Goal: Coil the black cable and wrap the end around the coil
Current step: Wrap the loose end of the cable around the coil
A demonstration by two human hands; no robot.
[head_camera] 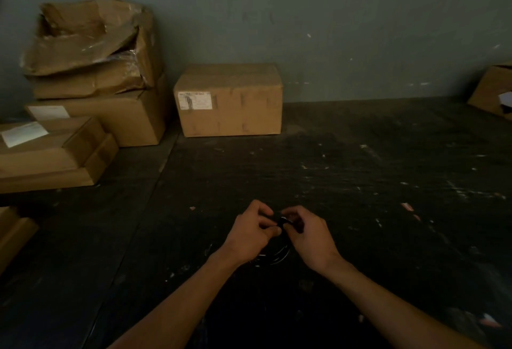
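Dark scuffed floor (360,171), near edge: black cable (277,256) coil hung between left hand (249,231) and right hand (307,233), both pinching its top, loops drooping beneath the wrists.

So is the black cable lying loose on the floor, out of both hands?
No, both the left hand and right hand pinch the black cable.

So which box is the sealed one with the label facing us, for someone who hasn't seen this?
Start at the grey-green back wall. Against its foot, alone on the dark floor, stands the sealed box. Unlike the torn box atop the stack to its left, it is intact, with a white label.
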